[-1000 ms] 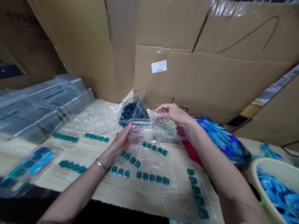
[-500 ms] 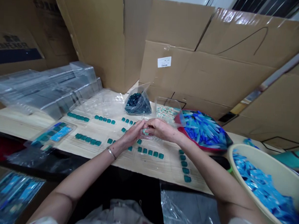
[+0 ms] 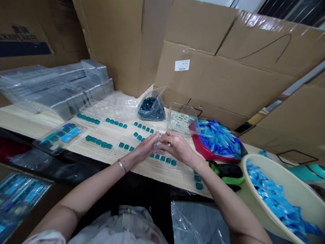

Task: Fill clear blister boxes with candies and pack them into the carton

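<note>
Our left hand (image 3: 147, 147) and right hand (image 3: 177, 147) are half closed, and their fingertips come together on a small teal piece (image 3: 157, 144), held between them. A row of teal pieces (image 3: 162, 159) lies at six o'clock, just below the hands, on the table.

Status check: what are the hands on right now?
Left hand, right hand: fingertips meeting at a small teal piece. Rows of teal pieces in front of the hands.
</note>
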{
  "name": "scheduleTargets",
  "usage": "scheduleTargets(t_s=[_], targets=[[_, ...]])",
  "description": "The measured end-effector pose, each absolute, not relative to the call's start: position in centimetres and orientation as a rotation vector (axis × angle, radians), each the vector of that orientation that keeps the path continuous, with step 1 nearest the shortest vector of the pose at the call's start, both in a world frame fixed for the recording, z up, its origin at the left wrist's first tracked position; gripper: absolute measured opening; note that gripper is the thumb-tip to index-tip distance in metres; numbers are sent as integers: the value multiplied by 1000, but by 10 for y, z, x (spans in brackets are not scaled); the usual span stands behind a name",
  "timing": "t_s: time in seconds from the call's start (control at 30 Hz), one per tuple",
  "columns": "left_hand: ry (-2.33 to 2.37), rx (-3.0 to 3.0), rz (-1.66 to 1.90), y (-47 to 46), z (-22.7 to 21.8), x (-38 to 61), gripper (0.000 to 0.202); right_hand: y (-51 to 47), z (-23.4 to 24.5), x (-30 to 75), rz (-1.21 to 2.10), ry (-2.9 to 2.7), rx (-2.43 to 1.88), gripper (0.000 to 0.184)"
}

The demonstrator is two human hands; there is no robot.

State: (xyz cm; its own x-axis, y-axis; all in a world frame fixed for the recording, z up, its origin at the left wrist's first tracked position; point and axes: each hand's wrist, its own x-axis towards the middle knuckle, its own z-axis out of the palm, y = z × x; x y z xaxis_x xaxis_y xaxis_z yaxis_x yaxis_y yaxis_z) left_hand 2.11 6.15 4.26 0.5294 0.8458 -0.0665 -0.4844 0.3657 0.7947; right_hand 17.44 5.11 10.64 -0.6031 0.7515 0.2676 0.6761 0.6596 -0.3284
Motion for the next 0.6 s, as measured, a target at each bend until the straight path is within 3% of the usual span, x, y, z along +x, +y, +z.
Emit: scheduleTargets(t_s=[0.3,0.6], targets=[[581,786,881,58,43,27,25,36,99,170,58,-2636,-1121,12],[509,751,903,58,47,43,25,36,95,199,256,-2442,-1061,12]])
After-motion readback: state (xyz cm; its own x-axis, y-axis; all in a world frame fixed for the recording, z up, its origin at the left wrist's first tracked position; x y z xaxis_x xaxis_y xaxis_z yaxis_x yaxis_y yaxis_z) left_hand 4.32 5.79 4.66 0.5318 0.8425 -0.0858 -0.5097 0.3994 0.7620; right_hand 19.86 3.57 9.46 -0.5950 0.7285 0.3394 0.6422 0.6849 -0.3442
